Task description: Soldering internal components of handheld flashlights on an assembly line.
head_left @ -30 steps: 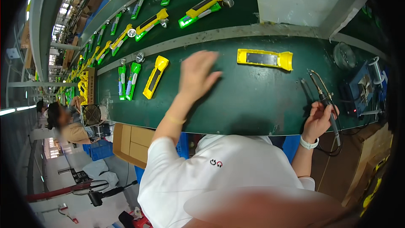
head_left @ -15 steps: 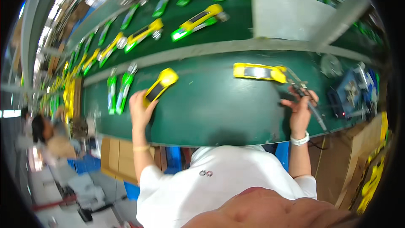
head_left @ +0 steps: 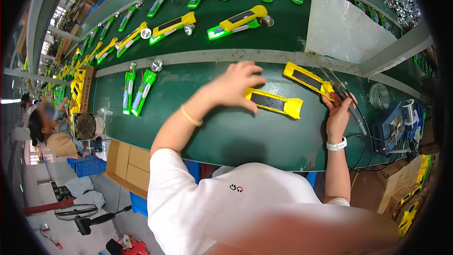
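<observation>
Two yellow plastic casings with dark panels lie on the green bench. My left hand (head_left: 236, 85) is open, its fingers spread, at the left end of the nearer casing (head_left: 273, 104). In my right hand (head_left: 339, 115) is a soldering iron (head_left: 344, 97) with a grey handle and a cable, its thin tip pointing away from me. The fingertips of that hand are at the right end of the farther casing (head_left: 306, 79); whether they touch it I cannot tell. Two green casings (head_left: 143, 93) with wires and round silvery parts lie at the left.
A raised ledge (head_left: 198, 56) runs behind, with rows of green and yellow casings beyond it. At the right stand a blue soldering station (head_left: 387, 130) and a clear round container (head_left: 379, 96). A small fan (head_left: 85, 126) is at the left; another person sits beyond it.
My left hand has brought a yellow casing from the left to beside the other one, and its fingers are now spread. The farther casing has turned at a slant. The view has shifted slightly.
</observation>
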The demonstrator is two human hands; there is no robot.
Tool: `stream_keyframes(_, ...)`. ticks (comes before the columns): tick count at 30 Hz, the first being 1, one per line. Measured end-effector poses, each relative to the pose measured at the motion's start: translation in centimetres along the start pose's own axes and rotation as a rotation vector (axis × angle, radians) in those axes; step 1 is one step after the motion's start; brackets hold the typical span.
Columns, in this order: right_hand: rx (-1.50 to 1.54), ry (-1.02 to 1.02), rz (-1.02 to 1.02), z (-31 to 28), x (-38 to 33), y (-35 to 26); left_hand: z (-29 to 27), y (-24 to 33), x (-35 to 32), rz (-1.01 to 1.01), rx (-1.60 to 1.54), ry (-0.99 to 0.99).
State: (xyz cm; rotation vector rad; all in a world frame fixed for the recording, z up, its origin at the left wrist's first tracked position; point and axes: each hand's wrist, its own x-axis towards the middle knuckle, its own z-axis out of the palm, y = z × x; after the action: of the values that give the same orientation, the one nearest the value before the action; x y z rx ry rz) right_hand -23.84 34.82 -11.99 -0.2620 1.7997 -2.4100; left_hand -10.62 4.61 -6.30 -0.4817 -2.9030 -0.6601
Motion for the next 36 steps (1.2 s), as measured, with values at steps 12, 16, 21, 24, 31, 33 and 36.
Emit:
stream_keyframes(12, 0.093, 0.061, 0.096, 0.5, 0.1, -0.1, -3.2, -32.8, 15.2, -1.025, 0.284, 0.128)
stream_keyframes(16, 0.110, 0.035, 0.076, 0.4, 0.1, -0.2, -4.3, -31.5, 14.6, -0.895, 0.446, 0.138)
stream_keyframes(21, 0.114, 0.152, 0.020, 0.0, 0.5, 0.1, -7.1, -17.8, 9.2, -0.543, -0.328, 0.263)
stream_keyframes(24, 0.104, 0.146, 0.026, -0.1, 0.4, -0.2, -5.4, -5.4, 3.3, -0.318, -0.493, -0.139)
stream_keyframes(31, 0.152, -0.065, 0.096, -0.9, 0.0, 0.3, 0.5, 5.4, -2.2, -0.035, -0.047, -0.207)
stream_keyframes(33, 0.135, -0.171, 0.145, -1.1, -0.2, -0.2, 1.4, 4.8, -3.0, -0.047, -0.124, -0.214)
stream_keyframes(36, -0.178, -0.076, -0.015, 0.1, -0.6, -0.9, 2.9, 3.7, -3.1, -0.027, -0.191, -0.121)
